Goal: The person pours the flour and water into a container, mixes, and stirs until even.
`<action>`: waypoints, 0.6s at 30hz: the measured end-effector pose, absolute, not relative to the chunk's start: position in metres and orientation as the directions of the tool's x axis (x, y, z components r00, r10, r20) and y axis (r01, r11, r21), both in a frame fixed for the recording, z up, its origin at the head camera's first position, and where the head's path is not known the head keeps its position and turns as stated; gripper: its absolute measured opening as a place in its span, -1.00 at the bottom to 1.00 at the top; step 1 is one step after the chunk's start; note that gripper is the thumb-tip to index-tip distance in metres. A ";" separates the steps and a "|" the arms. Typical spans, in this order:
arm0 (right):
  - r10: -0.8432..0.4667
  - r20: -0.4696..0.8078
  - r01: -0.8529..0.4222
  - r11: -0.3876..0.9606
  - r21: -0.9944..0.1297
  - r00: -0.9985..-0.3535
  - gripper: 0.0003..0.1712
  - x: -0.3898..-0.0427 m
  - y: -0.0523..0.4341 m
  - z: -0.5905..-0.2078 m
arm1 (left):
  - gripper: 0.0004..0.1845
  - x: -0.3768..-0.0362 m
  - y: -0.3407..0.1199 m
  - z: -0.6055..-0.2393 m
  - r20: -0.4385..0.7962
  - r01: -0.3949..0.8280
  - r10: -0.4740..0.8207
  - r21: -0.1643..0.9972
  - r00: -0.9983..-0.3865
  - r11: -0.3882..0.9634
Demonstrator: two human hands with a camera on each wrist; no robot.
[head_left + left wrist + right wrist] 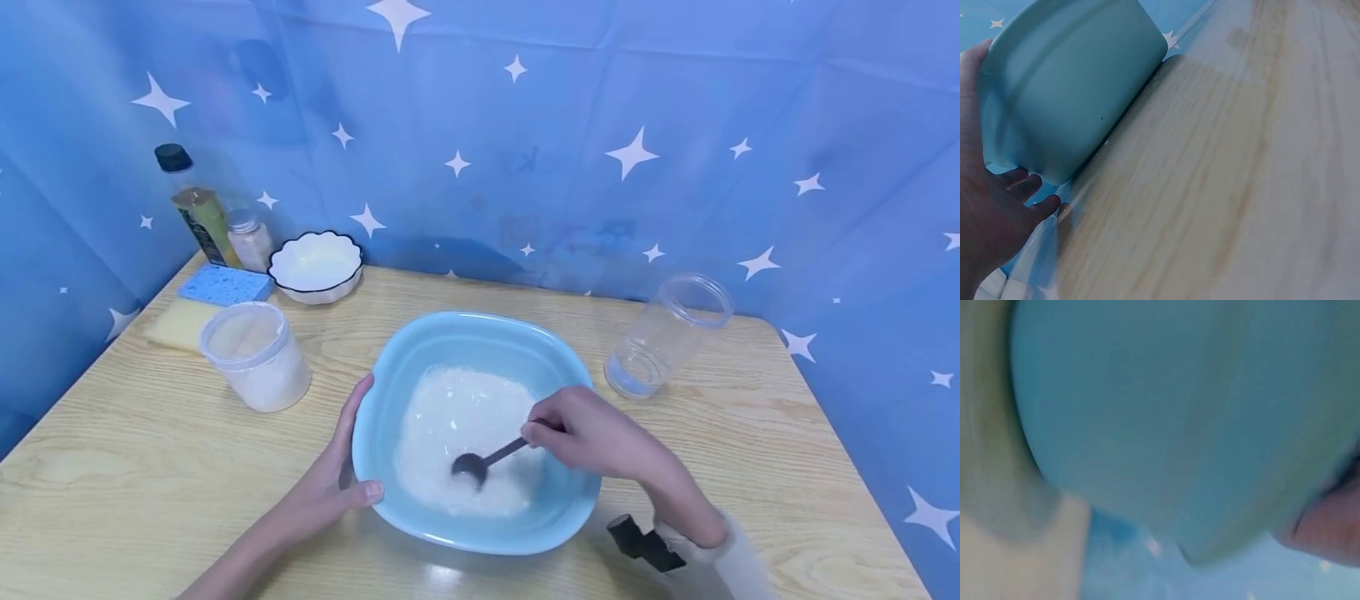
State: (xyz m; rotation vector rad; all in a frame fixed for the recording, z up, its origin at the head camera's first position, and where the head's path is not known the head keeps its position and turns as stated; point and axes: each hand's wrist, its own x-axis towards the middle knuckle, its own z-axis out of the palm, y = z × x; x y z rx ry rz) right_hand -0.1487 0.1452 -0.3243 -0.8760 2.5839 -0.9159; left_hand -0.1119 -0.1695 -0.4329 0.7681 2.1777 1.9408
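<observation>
A light blue basin (pixel 480 533) stands on the table with white flour-like powder (pixel 480 400) and a wet sheen inside. In the head view my left hand (pixel 337 475) holds the basin's left side, its thumb on the rim; the left wrist view has that hand (pixel 991 206) spread against the outer wall (pixel 1085 94). My right hand (pixel 592 433) grips the handle of a black spoon (pixel 504 452) over the basin's right half. The spoon's bowl touches the powder. Past the basin wall (pixel 1166 412), the right wrist view catches only part of this hand (pixel 1329 528).
Left of the basin are a tub of white powder (pixel 262 367), a yellow sponge (pixel 178 323) and a blue sponge (pixel 225 285). Behind them stand an oil bottle (pixel 201 212), a small jar (pixel 250 242) and a scalloped bowl (pixel 317 262). A clear jar with liquid (pixel 663 337) is at right.
</observation>
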 end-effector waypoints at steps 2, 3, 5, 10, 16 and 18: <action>-0.554 -0.013 -0.448 0.687 -0.572 -0.832 -0.68 -0.151 0.150 -0.321 | 0.10 -0.112 -0.169 -0.432 0.230 0.286 0.445 0.956 -0.865 0.062; -0.514 0.021 -0.443 0.717 -0.539 -0.857 -0.68 -0.152 0.150 -0.321 | 0.09 -0.113 -0.169 -0.432 0.228 0.284 0.447 0.957 -0.865 0.061; -0.454 0.088 -0.432 0.744 -0.510 -0.887 -0.69 -0.154 0.146 -0.324 | 0.10 -0.113 -0.169 -0.432 0.229 0.284 0.448 0.957 -0.864 0.058; -0.543 0.145 -0.517 0.634 -0.575 -0.827 -0.73 -0.153 0.130 -0.335 | 0.10 -0.113 -0.169 -0.432 0.231 0.282 0.444 0.958 -0.866 0.053; -0.565 0.068 -0.496 0.652 -0.574 -0.822 -0.69 -0.148 0.140 -0.327 | 0.09 -0.112 -0.168 -0.432 0.222 0.279 0.438 0.958 -0.871 0.070; -0.514 0.090 -0.476 0.697 -0.536 -0.853 -0.64 -0.149 0.142 -0.326 | 0.09 -0.112 -0.168 -0.432 0.226 0.279 0.440 0.958 -0.869 0.059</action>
